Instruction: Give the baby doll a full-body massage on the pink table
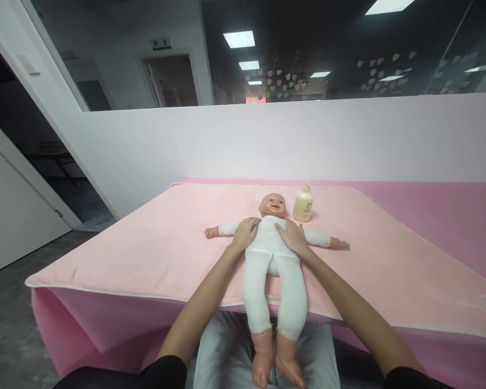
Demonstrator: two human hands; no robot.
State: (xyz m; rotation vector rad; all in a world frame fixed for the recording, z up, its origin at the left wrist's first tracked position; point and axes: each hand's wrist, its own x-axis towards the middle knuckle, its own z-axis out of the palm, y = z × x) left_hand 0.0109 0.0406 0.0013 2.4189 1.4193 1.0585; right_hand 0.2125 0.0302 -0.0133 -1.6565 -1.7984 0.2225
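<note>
A baby doll (272,237) with a white cloth body lies on its back on a pink padded mat, head away from me, arms spread wide. Its legs reach past the mat's near edge, over my lap. My left hand (247,233) rests at the doll's shoulder and side, on the left of the picture. On the other side, my right hand (292,236) lies on the chest near the shoulder, fingers spread. Just beyond that hand, a pale yellow bottle (303,204) stands upright beside the doll's head.
The pink mat (146,243) covers a table with a darker pink cloth (441,216). Behind it rises a white wall (287,140) with dark glass above. At the left are a doorway and a white door (20,210).
</note>
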